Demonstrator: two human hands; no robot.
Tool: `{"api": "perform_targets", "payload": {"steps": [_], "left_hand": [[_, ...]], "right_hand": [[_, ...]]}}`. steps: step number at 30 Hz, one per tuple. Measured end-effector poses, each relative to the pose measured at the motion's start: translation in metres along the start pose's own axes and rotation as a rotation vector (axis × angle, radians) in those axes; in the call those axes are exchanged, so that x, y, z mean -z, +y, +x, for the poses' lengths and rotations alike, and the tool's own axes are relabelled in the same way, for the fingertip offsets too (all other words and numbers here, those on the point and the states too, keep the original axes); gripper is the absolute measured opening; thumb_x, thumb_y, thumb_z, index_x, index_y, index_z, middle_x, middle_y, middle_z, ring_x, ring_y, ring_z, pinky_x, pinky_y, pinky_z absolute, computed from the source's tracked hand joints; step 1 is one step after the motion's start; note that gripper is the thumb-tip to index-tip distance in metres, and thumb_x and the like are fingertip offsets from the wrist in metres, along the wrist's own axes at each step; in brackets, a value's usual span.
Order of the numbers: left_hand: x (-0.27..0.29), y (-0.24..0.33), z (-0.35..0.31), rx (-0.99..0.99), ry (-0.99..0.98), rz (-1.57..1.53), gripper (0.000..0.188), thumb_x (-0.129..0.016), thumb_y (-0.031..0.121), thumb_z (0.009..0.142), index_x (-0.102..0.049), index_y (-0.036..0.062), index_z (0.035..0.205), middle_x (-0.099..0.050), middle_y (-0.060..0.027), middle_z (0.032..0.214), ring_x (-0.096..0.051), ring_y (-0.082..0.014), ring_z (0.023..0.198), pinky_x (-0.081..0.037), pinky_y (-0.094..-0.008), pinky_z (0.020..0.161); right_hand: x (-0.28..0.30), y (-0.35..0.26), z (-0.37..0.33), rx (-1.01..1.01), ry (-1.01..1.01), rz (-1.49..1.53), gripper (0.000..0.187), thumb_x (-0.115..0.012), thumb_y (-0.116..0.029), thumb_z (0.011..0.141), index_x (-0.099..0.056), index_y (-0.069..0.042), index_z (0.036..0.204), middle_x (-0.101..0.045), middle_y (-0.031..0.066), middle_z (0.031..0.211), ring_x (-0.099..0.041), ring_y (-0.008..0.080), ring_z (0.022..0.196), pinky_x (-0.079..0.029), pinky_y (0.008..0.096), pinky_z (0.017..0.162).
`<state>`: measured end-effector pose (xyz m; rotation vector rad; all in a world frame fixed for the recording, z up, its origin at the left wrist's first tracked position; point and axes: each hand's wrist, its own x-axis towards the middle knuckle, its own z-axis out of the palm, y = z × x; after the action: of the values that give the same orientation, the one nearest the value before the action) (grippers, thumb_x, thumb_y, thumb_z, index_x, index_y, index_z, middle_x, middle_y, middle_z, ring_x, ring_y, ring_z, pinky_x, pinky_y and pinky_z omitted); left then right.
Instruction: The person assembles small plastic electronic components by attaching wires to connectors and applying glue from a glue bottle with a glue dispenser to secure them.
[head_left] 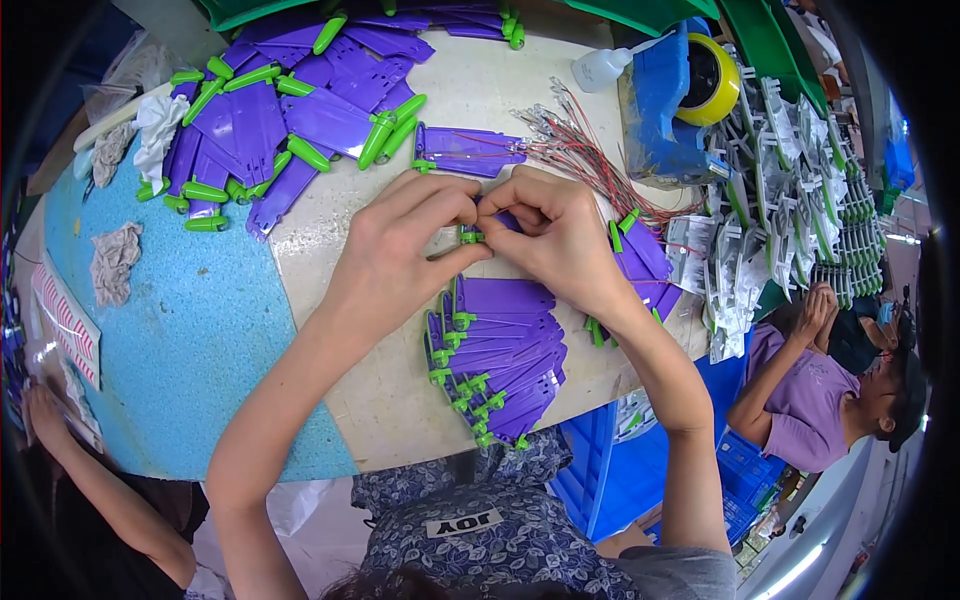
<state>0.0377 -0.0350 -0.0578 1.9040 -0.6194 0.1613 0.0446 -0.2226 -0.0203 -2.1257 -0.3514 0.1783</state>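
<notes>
- Part in work: purple-and-green piece (470, 236), mostly hidden by fingers, held over the table (375, 425) just beyond the fanned purple pieces (512, 335).
- Progress, my judgement: mid-batch, one piece in hand, plenty around it. Fanned pieces lie overlapped in neat order near the body, perhaps handled ones; can't confirm.
- Big loose heap (240, 130) at far left looks like stock left to do, also a guess.
- One purple piece (468, 150) lies flat just past the hands, thin red wire along it; bundle of red wires (595, 170) beside it, plenty left.
- Smaller purple pile (645, 268) right of the right hand; stage unclear.
- Left hand (395, 240): thumb and index pinching the piece's green end, back of hand up, forearm slanting in from lower left.
- Right hand (555, 235): fingers curled, thumb and index tips pinching the same piece from the other side; elbow bent, forearm angled inward.
- Fingertips nearly meet; exact contact hidden.
</notes>
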Motion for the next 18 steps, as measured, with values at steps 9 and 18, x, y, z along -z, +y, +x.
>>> {"api": "perform_targets", "payload": {"steps": [9,18], "left_hand": [[0.003,0.004,0.0,0.024,-0.03,0.004,0.031,-0.081,0.003,0.069,-0.057,0.0007,0.088,-0.061,-0.0114,0.098,-0.062,-0.0291,0.087,-0.052,-0.0396,0.075],[0.0,0.009,0.002,0.075,-0.013,0.134,0.035,-0.088,0.01,0.062,-0.061,0.0017,0.082,-0.055,-0.0062,0.084,-0.052,-0.0214,0.067,-0.045,-0.0345,0.059]], "right_hand": [[0.002,-0.005,-0.011,-0.022,-0.088,0.039,0.01,-0.07,0.0,0.079,-0.07,0.002,0.089,-0.053,0.0083,0.072,-0.05,0.0159,0.058,-0.037,0.0318,0.051],[0.009,-0.006,0.005,-0.115,0.061,-0.062,0.005,-0.07,0.0,0.075,-0.069,0.003,0.078,-0.062,0.0157,0.072,-0.057,0.0238,0.06,-0.043,0.0363,0.056]]}}
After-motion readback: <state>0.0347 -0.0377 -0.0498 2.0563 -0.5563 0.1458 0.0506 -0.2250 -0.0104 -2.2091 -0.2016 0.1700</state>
